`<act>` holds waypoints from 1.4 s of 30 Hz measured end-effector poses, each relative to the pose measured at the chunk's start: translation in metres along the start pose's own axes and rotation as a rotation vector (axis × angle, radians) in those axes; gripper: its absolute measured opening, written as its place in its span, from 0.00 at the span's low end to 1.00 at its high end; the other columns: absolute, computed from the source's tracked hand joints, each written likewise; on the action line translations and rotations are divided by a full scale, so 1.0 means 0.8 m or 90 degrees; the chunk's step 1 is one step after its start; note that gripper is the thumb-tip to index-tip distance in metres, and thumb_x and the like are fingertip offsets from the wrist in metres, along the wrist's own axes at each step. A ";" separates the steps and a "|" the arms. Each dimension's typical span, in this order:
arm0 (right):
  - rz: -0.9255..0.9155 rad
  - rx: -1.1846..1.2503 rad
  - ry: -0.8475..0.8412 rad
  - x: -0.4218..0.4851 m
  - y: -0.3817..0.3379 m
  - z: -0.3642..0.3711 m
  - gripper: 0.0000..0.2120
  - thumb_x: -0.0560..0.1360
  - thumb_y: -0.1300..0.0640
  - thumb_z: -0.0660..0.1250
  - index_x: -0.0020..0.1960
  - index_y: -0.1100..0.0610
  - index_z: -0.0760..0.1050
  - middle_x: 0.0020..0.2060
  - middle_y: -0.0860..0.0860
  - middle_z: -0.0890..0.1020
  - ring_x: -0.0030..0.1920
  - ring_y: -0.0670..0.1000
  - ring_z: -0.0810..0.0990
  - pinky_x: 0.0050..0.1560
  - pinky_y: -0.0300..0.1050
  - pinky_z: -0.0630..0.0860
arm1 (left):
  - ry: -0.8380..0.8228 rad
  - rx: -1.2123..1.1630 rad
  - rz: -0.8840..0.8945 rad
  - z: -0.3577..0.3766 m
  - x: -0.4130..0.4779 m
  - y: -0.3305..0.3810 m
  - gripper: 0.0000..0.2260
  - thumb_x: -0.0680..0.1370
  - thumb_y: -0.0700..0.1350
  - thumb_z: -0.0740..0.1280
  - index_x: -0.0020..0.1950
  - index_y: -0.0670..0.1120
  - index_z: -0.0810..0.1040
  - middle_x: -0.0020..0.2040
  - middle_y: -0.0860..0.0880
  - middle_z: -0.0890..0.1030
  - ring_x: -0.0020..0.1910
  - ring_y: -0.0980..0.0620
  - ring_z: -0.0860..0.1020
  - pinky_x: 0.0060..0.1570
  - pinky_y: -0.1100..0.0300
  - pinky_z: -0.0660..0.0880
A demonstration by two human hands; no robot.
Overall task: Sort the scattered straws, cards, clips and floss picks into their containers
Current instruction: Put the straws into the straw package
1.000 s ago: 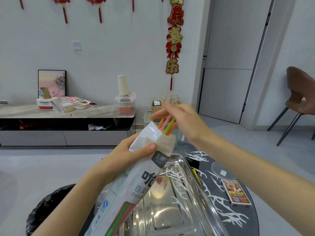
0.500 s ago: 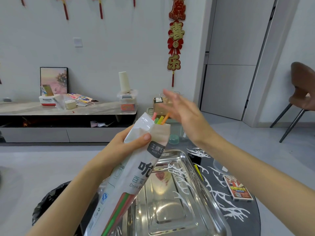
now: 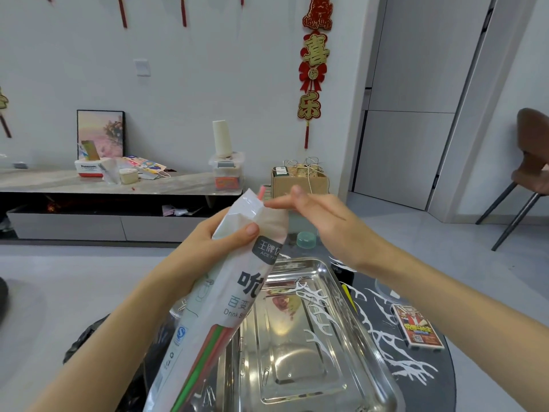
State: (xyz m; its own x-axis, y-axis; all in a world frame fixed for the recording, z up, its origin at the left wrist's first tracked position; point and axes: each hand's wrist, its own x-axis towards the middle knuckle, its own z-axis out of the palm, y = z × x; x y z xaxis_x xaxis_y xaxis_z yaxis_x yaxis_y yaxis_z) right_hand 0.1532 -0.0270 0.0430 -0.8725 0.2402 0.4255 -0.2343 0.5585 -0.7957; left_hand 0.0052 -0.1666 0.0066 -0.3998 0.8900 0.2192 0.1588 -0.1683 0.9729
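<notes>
Poking from bag (image 3: 237, 292), straw (image 3: 261, 193) sits beside right hand (image 3: 320, 221).

Straw bag (image 3: 225, 295) in left hand (image 3: 208, 248)

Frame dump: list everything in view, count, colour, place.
table: one, black, lower right
tray: one, steel, on the table
straw bag: one, white, held above the tray's left side
straws: several, pink tip at bag mouth, red and green lower inside
floss picks: many, white, across tray and table
card box: one, red and yellow, table right of tray
left hand: grips the straw bag
right hand: fingers straight at the bag mouth
</notes>
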 end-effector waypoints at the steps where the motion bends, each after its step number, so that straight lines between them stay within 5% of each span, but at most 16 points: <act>1: 0.005 -0.008 -0.014 0.001 -0.001 0.003 0.21 0.83 0.50 0.49 0.50 0.49 0.80 0.47 0.37 0.83 0.53 0.35 0.78 0.51 0.22 0.68 | -0.009 0.004 0.001 -0.001 0.000 0.000 0.14 0.62 0.61 0.76 0.46 0.62 0.82 0.44 0.49 0.85 0.39 0.50 0.84 0.34 0.62 0.78; 4: -0.001 -0.029 -0.005 0.011 -0.005 0.006 0.23 0.83 0.49 0.48 0.47 0.54 0.82 0.46 0.46 0.85 0.50 0.42 0.81 0.52 0.29 0.72 | -0.016 0.008 -0.002 -0.004 -0.002 -0.004 0.17 0.61 0.61 0.75 0.48 0.59 0.83 0.45 0.48 0.85 0.41 0.50 0.84 0.36 0.62 0.78; 9: -0.011 0.035 0.006 0.032 -0.011 0.020 0.21 0.83 0.52 0.50 0.55 0.58 0.80 0.50 0.46 0.83 0.52 0.40 0.81 0.51 0.31 0.74 | -0.034 0.003 0.003 -0.020 -0.004 0.003 0.11 0.69 0.59 0.73 0.48 0.58 0.83 0.45 0.49 0.85 0.41 0.51 0.84 0.36 0.61 0.79; 13: 0.002 -0.060 0.006 0.042 -0.014 0.029 0.25 0.82 0.47 0.50 0.50 0.59 0.82 0.47 0.53 0.84 0.50 0.50 0.82 0.58 0.50 0.74 | -0.039 0.015 0.005 -0.034 -0.007 0.007 0.15 0.69 0.57 0.72 0.54 0.56 0.82 0.49 0.46 0.84 0.44 0.48 0.83 0.40 0.58 0.80; 19: 0.011 -0.010 -0.078 0.072 -0.013 0.049 0.22 0.82 0.47 0.49 0.55 0.55 0.80 0.52 0.46 0.83 0.54 0.40 0.79 0.54 0.27 0.71 | -0.003 0.055 -0.003 -0.072 -0.004 0.012 0.06 0.70 0.54 0.68 0.45 0.59 0.83 0.42 0.50 0.85 0.39 0.53 0.84 0.34 0.63 0.78; 25: 0.063 -0.084 0.019 0.110 0.057 0.074 0.14 0.82 0.55 0.56 0.62 0.57 0.76 0.56 0.49 0.82 0.58 0.42 0.78 0.62 0.36 0.71 | 0.002 0.150 -0.058 -0.133 -0.004 -0.020 0.15 0.65 0.57 0.74 0.51 0.63 0.80 0.47 0.51 0.85 0.44 0.50 0.84 0.37 0.63 0.79; 31: 0.174 -0.448 -0.214 0.166 0.179 0.100 0.16 0.77 0.54 0.65 0.64 0.56 0.75 0.59 0.51 0.80 0.57 0.49 0.78 0.60 0.39 0.71 | 0.025 0.189 -0.079 -0.193 0.000 -0.078 0.17 0.65 0.58 0.77 0.50 0.69 0.77 0.47 0.56 0.84 0.44 0.54 0.84 0.37 0.66 0.78; 33: 0.189 -0.508 -0.259 0.186 0.211 0.114 0.19 0.76 0.52 0.66 0.65 0.57 0.74 0.60 0.51 0.79 0.58 0.49 0.77 0.57 0.36 0.69 | 0.027 0.213 -0.089 -0.208 0.002 -0.098 0.21 0.64 0.60 0.77 0.54 0.72 0.75 0.49 0.59 0.83 0.45 0.57 0.83 0.37 0.68 0.77; 37: 0.201 -0.654 -0.364 0.230 0.273 0.145 0.25 0.75 0.49 0.68 0.68 0.58 0.70 0.62 0.54 0.77 0.61 0.54 0.75 0.61 0.48 0.72 | 0.034 0.244 -0.111 -0.238 0.009 -0.142 0.23 0.63 0.64 0.75 0.55 0.75 0.73 0.50 0.61 0.82 0.47 0.60 0.82 0.40 0.67 0.78; 42: 0.206 -0.695 -0.388 0.259 0.315 0.166 0.25 0.72 0.51 0.70 0.67 0.58 0.71 0.59 0.56 0.77 0.58 0.57 0.76 0.58 0.50 0.74 | 0.034 0.225 -0.106 -0.262 0.013 -0.181 0.25 0.59 0.64 0.72 0.56 0.72 0.74 0.49 0.59 0.83 0.45 0.59 0.83 0.39 0.68 0.78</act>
State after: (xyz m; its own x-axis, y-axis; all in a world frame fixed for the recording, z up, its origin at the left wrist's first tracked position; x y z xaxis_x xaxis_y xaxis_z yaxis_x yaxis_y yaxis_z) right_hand -0.1432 0.0582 -0.1267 -0.9449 0.2478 -0.2137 0.2406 0.9688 0.0595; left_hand -0.2116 -0.2218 -0.1168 -0.4904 0.8684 0.0736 0.3850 0.1402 0.9122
